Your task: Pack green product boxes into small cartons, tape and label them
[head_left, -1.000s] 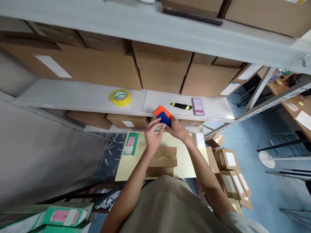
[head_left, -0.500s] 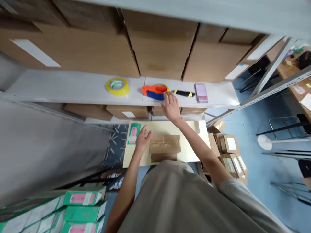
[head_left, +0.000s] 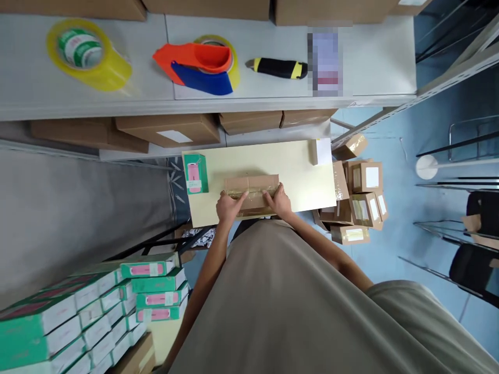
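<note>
A taped cardboard box (head_left: 251, 183) lies on the cream tabletop (head_left: 300, 187) close to my body. My left hand (head_left: 229, 206) grips its left end, thumb on top and fingers round the side. At the other end my right hand (head_left: 280, 201) holds it the same way. Clear, shiny tape runs along the top of the box. To the left on the tabletop lies a green box with a pink picture (head_left: 196, 174). A small white box (head_left: 322, 151) stands at the back right corner.
On the grey shelf (head_left: 136, 101) sit a yellow tape roll (head_left: 111, 67), an orange and blue tape dispenser (head_left: 202, 72), a utility knife (head_left: 276, 68) and a pixelated item (head_left: 326, 62). Green boxes (head_left: 156, 299) are stacked lower left; cardboard boxes (head_left: 366, 176) pile up on the floor at right.
My right hand has come down from beside the tape dispenser to the box's right end. My left hand has closed on its left end. The view has tilted downward.
</note>
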Demonstrator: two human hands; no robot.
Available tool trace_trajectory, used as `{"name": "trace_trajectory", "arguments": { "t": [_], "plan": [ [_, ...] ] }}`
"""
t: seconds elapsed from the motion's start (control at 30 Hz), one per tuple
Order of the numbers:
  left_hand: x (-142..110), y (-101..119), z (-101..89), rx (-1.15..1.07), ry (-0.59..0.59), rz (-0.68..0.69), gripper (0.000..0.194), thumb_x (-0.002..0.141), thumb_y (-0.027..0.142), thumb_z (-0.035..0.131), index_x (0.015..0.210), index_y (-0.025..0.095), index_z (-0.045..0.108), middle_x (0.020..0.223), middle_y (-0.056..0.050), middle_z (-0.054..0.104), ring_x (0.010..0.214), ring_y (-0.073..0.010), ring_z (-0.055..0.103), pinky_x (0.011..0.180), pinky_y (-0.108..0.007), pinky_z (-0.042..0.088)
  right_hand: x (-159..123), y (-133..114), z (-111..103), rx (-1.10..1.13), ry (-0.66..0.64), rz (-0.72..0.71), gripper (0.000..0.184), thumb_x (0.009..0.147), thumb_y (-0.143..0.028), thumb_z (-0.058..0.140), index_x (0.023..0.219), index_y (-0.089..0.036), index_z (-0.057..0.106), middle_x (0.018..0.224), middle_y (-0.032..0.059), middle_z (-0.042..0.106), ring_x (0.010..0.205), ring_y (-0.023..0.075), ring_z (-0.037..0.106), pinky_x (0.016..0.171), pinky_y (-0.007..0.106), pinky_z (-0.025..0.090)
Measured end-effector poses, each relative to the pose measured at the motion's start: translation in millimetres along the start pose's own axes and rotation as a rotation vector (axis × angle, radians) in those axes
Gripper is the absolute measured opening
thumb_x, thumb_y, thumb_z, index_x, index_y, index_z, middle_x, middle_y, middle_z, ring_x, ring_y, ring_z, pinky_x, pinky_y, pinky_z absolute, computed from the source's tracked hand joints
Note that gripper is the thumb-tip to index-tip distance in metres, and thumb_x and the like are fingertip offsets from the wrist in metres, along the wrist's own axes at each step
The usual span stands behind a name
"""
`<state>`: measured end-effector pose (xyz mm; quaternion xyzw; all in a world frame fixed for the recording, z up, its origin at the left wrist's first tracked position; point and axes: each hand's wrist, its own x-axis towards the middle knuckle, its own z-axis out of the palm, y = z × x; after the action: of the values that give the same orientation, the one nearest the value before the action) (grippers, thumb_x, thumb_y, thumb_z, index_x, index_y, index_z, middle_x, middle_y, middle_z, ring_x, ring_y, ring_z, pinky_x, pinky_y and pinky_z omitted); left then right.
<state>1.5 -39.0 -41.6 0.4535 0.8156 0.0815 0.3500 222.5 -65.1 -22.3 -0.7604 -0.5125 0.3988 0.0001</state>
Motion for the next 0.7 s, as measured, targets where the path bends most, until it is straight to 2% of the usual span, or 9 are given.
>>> {"name": "trace_trajectory", "arguments": {
  "t": [0.07,0.17,0.27,0.37,0.5,0.6,0.7],
  "plan": [
    [8,-5,-1.4,-0.006,-0.031,-0.016,0.067,0.07,0.077,0.091,0.103,0.022,0.071,0.115,-0.029,0.082,0.124,-0.0521,0.075,0.103,-0.057,0.057,3,6,-1,0.049,-0.039,0.002,0.075,0.119,-0.054,0.032,0.171,-0.001,0.026,0.158,0.0336,0.065,0.141,0.0391,0.071,0.115,0.046,0.056],
    [15,-19,-9.4,-0.173,-0.13,0.011,0.059,0.074,0.076,0.086,0.094,0.022,0.072,0.11,-0.021,0.084,0.119,-0.0431,0.077,0.101,-0.049,0.058,4,13,-4,0.15,-0.063,-0.039,0.068,0.12,-0.047,0.024,0.174,-0.005,0.026,0.161,0.0291,0.065,0.146,0.0341,0.068,0.117,0.044,0.055],
    [13,-26,-20.4,-0.377,-0.203,0.023,0.062,0.079,0.077,0.08,0.1,0.019,0.075,0.109,-0.015,0.085,0.116,-0.0356,0.077,0.096,-0.041,0.06,2,15,-10,0.245,-0.067,-0.07,0.07,0.12,-0.051,0.025,0.175,-0.008,0.029,0.164,0.0271,0.064,0.149,0.0322,0.066,0.118,0.045,0.055],
    [4,-26,-33.8,-0.425,-0.206,0.071,0.065,0.081,0.077,0.078,0.109,0.019,0.076,0.115,-0.013,0.084,0.119,-0.0328,0.076,0.096,-0.038,0.062,-6,15,-26,0.328,-0.091,-0.117,0.075,0.118,-0.06,0.031,0.176,-0.011,0.033,0.161,0.0251,0.067,0.147,0.0339,0.067,0.119,0.049,0.055],
    [-5,-28,-50.2,-0.497,-0.205,0.224,0.068,0.083,0.063,0.083,0.134,0.02,0.073,0.136,-0.014,0.08,0.127,-0.031,0.075,0.105,-0.04,0.063,-24,23,-57,0.45,0.044,-0.286,0.084,0.111,-0.071,0.046,0.174,-0.016,0.038,0.169,0.0233,0.06,0.154,0.0352,0.061,0.124,0.052,0.053],
    [-7,-37,-45.4,-0.491,-0.192,0.253,0.073,0.08,0.039,0.085,0.15,0.023,0.067,0.15,-0.015,0.073,0.134,-0.031,0.072,0.11,-0.044,0.063,-28,38,-64,0.533,0.131,-0.304,0.079,0.109,-0.073,0.049,0.167,-0.018,0.048,0.171,0.0219,0.058,0.153,0.0339,0.061,0.124,0.052,0.055],
    [-8,-50,-19.4,-0.568,-0.273,0.229,0.081,0.078,0.021,0.074,0.158,0.023,0.062,0.163,-0.015,0.066,0.143,-0.0309,0.069,0.119,-0.046,0.059,-18,62,-46,0.611,0.106,-0.238,0.071,0.108,-0.069,0.053,0.16,-0.021,0.054,0.161,0.0198,0.067,0.144,0.0331,0.068,0.115,0.051,0.062]
  ]
}}
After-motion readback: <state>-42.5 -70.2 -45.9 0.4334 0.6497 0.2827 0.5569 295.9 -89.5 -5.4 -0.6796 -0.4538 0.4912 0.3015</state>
